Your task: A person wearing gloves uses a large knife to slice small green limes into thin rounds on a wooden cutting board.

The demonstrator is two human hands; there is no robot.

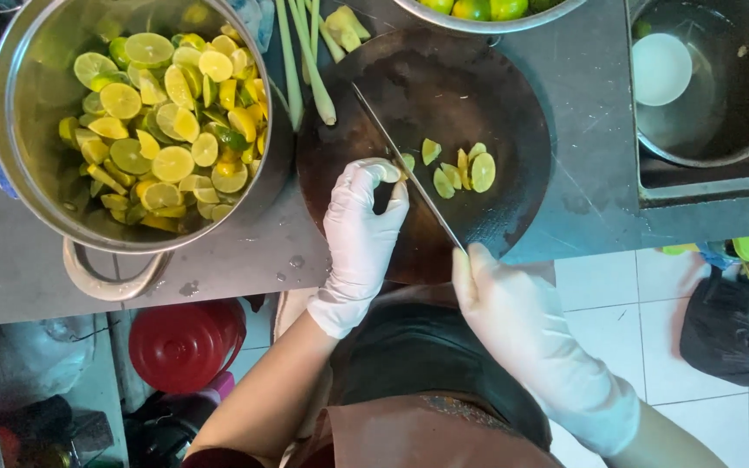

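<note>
A dark grey worktop (582, 95) fills the upper half, wet and scratched. At four o'clock lies a white tiled floor (617, 329) with a black plastic bag (732, 329) on it. At seven o'clock a red plastic lid (185, 345) sits under the counter edge, among dim clutter.

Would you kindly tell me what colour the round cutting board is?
Dark brown, nearly black; the cutting board shows best in the head view.

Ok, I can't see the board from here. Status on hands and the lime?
Left hand pinning a lime piece on the round board. Right hand gripping the knife, blade at the lime. Cut slices beside the blade.
</note>
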